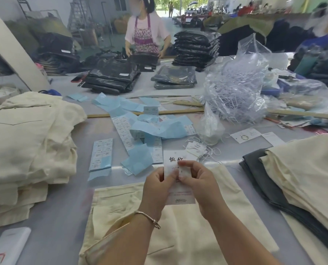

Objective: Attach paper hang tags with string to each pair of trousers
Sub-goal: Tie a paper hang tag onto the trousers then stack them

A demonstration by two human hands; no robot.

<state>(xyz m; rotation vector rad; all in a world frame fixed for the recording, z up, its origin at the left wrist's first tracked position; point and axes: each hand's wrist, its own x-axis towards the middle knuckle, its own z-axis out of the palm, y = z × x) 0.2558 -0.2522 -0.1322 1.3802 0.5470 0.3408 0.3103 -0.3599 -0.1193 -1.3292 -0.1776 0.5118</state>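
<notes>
Grey worktable (pixel 67 197) spreads under us, cream trousers (pixel 178 236) laid flat at its near edge. Above them we hold a white paper hang tag (pixel 175 165): our left hand (pixel 156 185) and right hand (pixel 198 180) both pinch its middle, thumbs on the printed face. We judge it light, stiff and easily creased, so we would grip by the edges. Loose string (pixel 210 150) lies just beyond.

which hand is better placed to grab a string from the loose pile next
Right, probably. The loose white strings lie up and right of the white paper hang tag, nearer the right hand; left hand can keep holding.
</notes>
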